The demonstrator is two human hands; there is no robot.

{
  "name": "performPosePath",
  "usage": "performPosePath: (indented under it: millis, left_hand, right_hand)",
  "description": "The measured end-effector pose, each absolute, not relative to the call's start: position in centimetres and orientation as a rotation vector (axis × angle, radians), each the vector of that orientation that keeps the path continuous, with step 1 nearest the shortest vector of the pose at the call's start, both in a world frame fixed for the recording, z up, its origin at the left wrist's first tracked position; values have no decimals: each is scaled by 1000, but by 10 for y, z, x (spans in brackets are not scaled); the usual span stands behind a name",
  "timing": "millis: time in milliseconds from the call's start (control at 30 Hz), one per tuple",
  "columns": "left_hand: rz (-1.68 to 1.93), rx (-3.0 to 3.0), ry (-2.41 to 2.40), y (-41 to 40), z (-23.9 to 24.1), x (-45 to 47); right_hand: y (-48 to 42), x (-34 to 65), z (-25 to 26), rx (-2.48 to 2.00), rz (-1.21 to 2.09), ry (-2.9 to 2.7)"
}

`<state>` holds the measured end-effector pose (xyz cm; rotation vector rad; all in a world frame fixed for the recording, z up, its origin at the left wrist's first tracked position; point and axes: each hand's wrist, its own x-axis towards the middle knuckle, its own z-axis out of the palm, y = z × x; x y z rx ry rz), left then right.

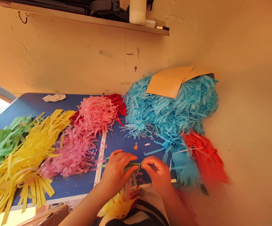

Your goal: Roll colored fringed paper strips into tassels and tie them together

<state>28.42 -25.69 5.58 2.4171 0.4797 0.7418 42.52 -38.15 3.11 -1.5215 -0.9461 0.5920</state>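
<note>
Over the front edge of the table, my left hand [117,169] is closed on a small bunch of green paper strips [128,165]. My right hand [158,174] faces it from the right and pinches the thin twisted end of the same strips between thumb and fingertips. Below the hands, yellow fringed paper [118,204] lies on my lap, with pale pinkish strips hanging above it. A thin white string [180,151] loops just right of my right hand, over blue and red fringe.
The blue table [77,188] carries heaps of green [4,141], yellow [39,141], purple-pink [72,153] and pink fringe [97,114]. A large light-blue heap [171,110] has brown paper sheets [168,81] on top. Red fringe [208,157] lies at right. A wall shelf [79,18] hangs above.
</note>
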Motion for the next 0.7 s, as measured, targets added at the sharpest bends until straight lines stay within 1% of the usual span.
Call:
performPosePath:
  millis: [100,333,500,700]
  left_hand:
    - [905,2420,454,-264,55,286]
    - [1021,2410,396,-270,53,293]
    - [1049,2383,350,-273,48,300]
    - [995,2387,376,-278,46,312]
  right_hand:
    - [-382,423,33,-1543,539,-946]
    - [-384,419,34,-1543,487,-887]
    - [-389,426,37,-1552,490,-891]
    - [-396,435,32,-1563,490,-870]
